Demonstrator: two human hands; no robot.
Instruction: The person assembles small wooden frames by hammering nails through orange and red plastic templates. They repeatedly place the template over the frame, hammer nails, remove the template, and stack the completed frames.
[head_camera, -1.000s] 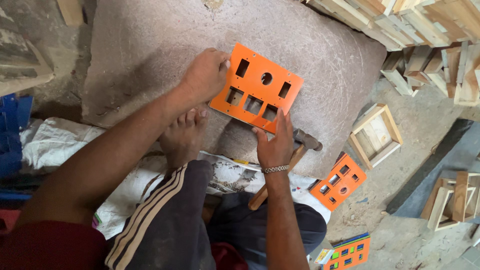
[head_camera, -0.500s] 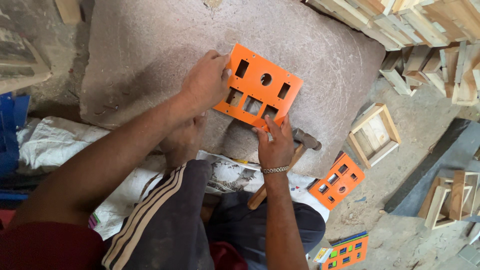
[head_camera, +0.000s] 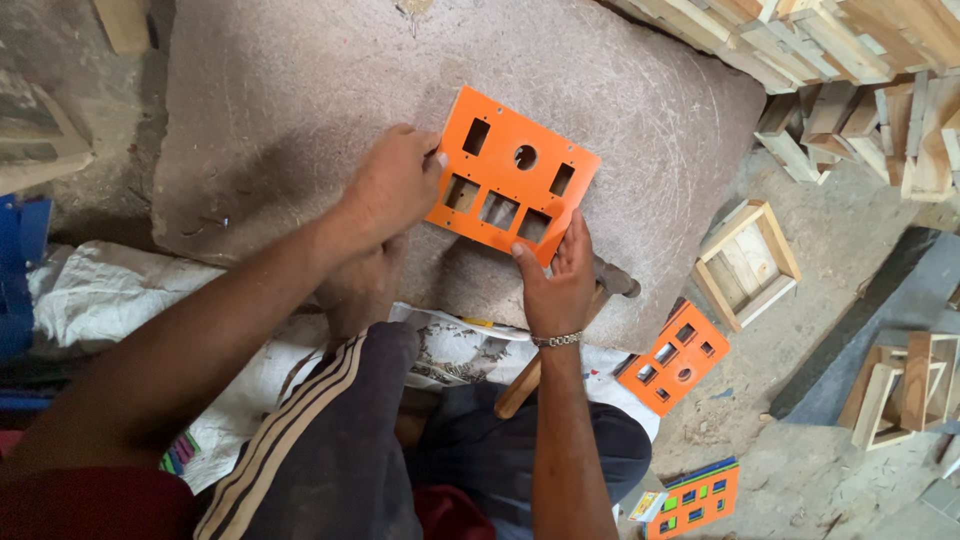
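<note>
Rough stone slab (head_camera: 300, 90), both hands gripping orange plate (head_camera: 515, 180)

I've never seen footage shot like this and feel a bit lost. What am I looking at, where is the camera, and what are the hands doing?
The camera sits on a person's head and looks straight down, so the two arms reaching in from below are that person's own. They sit at a big flat stone slab. The left hand and the right hand both press on an orange panel with square and round holes, which lies flat on the slab. A hammer lies partly hidden under the right hand. On the ground to the right are a second orange panel and an open wooden box frame.
</note>
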